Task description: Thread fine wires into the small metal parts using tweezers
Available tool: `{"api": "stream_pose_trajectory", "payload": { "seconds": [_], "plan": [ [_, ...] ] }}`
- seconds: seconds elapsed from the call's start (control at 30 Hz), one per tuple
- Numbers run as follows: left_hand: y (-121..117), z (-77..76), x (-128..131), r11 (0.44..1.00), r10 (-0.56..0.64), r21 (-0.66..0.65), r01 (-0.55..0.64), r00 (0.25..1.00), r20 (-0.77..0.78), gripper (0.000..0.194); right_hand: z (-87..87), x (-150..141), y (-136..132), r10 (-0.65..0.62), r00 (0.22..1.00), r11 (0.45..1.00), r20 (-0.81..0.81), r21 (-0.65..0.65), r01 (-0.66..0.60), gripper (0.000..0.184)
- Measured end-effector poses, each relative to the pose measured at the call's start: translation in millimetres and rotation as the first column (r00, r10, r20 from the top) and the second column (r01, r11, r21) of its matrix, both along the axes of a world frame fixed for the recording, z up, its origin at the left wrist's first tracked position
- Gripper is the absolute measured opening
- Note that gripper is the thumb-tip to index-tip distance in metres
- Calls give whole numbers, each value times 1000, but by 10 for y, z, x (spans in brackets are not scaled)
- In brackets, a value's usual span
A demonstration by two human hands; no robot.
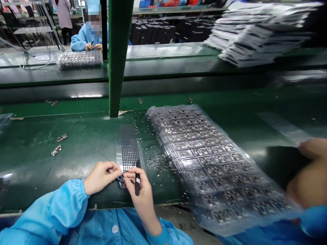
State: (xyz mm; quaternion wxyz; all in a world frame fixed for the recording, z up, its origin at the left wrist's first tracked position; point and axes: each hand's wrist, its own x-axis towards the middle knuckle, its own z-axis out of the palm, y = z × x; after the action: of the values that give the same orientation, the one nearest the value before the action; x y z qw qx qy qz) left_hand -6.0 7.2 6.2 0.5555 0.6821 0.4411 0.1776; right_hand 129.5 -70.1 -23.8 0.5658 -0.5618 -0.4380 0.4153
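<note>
My left hand pinches a small circuit board at the near edge of the green bench. My right hand is closed round black tweezers, whose tips point toward the board and a strip of tiny square stickers just beyond it. A thin black wire runs out from the board past my left fingers. To the right lies a clear plastic tray filled with several rows of small boards. Both sleeves are light blue.
A green post rises from the bench behind the sticker strip. Loose small boards lie at the left. A co-worker's hand is at the right edge. Stacked trays sit far right; another person works beyond a tray.
</note>
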Motion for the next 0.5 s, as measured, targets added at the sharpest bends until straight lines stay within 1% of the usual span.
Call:
{"api": "stream_pose_trajectory", "payload": {
  "seconds": [0.17,0.33,0.43,0.5],
  "plan": [
    [-23,-22,-5,1000,6,5,-6,1000,-5,20,3,17,-14,6,1000,1000,24,-22,-5,15],
    [-33,-5,-10,998,-20,58,21,1000,-6,19,25,-33,-18,-5,999,1000,-46,-28,4,16],
    [4,22,-37,998,15,53,-16,1000,14,21,60,26,-32,-65,988,997,-139,-47,59,15],
    [44,37,-66,999,44,31,-44,999,26,23,101,139,-73,-128,956,991,-263,-74,113,24]
  ]
}}
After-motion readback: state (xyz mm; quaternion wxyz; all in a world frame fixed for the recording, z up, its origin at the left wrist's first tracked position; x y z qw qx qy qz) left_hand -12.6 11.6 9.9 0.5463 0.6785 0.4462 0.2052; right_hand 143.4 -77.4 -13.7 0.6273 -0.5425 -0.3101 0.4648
